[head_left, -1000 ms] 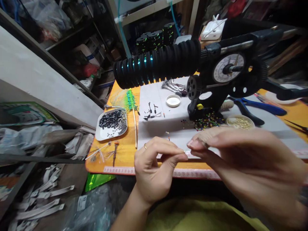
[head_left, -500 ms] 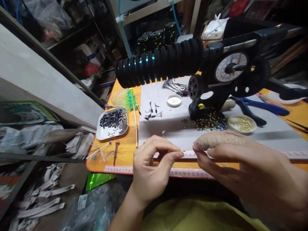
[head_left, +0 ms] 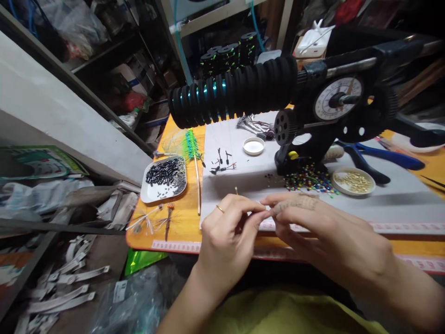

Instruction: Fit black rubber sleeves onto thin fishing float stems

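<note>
My left hand [head_left: 231, 229], with a ring on one finger, pinches thumb and forefinger together over the table's front edge. Whatever lies in the pinch is too small to name. Fingertip to fingertip with it, my right hand [head_left: 333, 236] is closed too, and what it holds is hidden. A beige wrap [head_left: 299, 203] covers one of its fingers. Just beyond the hands lies a heap of multicoloured beads [head_left: 308, 180]. A round dish [head_left: 353, 182] of small gold pieces stands right of the beads.
A black winding device [head_left: 333, 97] with dial and ribbed roller overhangs the table. Blue-handled pliers [head_left: 385, 155] lie at right. A white tray [head_left: 148, 190] of black pieces sits at left, near a green bristly stick [head_left: 190, 144]. A measuring tape [head_left: 174, 246] runs along the front edge.
My right hand has moved left and its fingertips now meet those of my left hand. The left hand has shifted slightly right, still pinching.
</note>
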Demonstrator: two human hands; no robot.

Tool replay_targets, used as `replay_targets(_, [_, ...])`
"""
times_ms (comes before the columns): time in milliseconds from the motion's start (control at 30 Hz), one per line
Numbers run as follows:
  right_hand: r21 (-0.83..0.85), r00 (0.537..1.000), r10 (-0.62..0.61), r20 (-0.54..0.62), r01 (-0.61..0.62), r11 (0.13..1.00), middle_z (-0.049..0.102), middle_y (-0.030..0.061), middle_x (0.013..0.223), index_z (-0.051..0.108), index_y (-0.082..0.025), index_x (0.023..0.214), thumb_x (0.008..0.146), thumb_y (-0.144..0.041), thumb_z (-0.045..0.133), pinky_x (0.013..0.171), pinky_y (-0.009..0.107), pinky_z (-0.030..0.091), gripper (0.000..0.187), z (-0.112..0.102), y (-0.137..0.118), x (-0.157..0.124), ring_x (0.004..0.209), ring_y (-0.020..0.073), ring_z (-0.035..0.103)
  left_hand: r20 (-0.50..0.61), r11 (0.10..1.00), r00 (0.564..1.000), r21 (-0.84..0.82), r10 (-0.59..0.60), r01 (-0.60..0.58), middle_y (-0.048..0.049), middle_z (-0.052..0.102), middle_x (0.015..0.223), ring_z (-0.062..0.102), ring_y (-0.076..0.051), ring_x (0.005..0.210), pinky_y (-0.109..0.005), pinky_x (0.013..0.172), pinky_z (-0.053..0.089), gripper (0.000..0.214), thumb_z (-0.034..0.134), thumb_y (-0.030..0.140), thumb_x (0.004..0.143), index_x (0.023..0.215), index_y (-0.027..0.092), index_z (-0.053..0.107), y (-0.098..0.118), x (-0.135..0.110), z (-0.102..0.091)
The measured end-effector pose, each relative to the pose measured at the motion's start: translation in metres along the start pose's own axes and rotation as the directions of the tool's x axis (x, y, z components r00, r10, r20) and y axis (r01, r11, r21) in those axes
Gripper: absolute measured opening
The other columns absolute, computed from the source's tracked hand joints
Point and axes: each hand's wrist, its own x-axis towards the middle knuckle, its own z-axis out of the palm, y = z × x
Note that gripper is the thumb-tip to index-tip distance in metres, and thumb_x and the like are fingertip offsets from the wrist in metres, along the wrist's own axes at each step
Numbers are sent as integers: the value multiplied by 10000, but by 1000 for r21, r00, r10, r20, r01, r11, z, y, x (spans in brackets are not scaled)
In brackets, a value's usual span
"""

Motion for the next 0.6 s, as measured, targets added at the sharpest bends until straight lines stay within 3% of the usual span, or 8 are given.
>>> replay_targets(67, [-3, 996, -15, -91, 15, 1000, 730, 14, 1304, 530, -348, 1356, 932, -78, 653, 1026, 376, 612, 517, 2, -7, 3, 1152, 237, 737, -21, 998, 999, -50, -42, 41, -44, 745, 779, 702, -141, 719, -224, 663, 564, 72, 750, 87, 911, 871, 146, 740, 1, 0, 1])
replay_targets(167, [31, 984, 28, -176, -22, 999, 769, -16, 1125, 527, -356, 1233, 950, -75, 627, 932, 339, 646, 411, 1, -15, 7, 1040, 205, 768, -42, 987, 995, -133, -96, 89, -37, 766, 775, 713, -141, 718, -222, 665, 566, 68, 794, 106, 886, 848, 153, 763, 1, 0, 0])
replay_targets(367, [-59, 990, -30, -135, 22, 998, 794, 11, 1141, 623, -310, 1142, 921, -107, 685, 775, 305, 676, 307, -3, -6, -1, 916, 214, 792, -22, 972, 990, -196, -140, 133, -30, 777, 790, 716, -139, 735, -219, 669, 560, 66, 809, 107, 876, 859, 168, 790, 2, -2, 1])
replay_targets(533, [140, 980, -46, -192, 74, 987, 753, 30, 1312, 690, -302, 1209, 945, -125, 596, 982, 401, 637, 331, 1, -3, -12, 1141, 268, 752, 6, 947, 980, -254, -200, 195, -32, 766, 804, 696, -143, 747, -229, 667, 536, 62, 782, 130, 904, 861, 174, 786, 6, -2, -1])
replay_targets(600, [213, 974, 2, -228, 48, 976, 780, 20, 1241, 727, -310, 1124, 945, -172, 632, 960, 399, 644, 245, 5, -5, -9, 1099, 266, 767, 55, 918, 958, -275, -281, 285, -35, 754, 825, 680, -149, 768, -242, 681, 524, 77, 749, 150, 933, 866, 179, 773, 8, -1, -3])
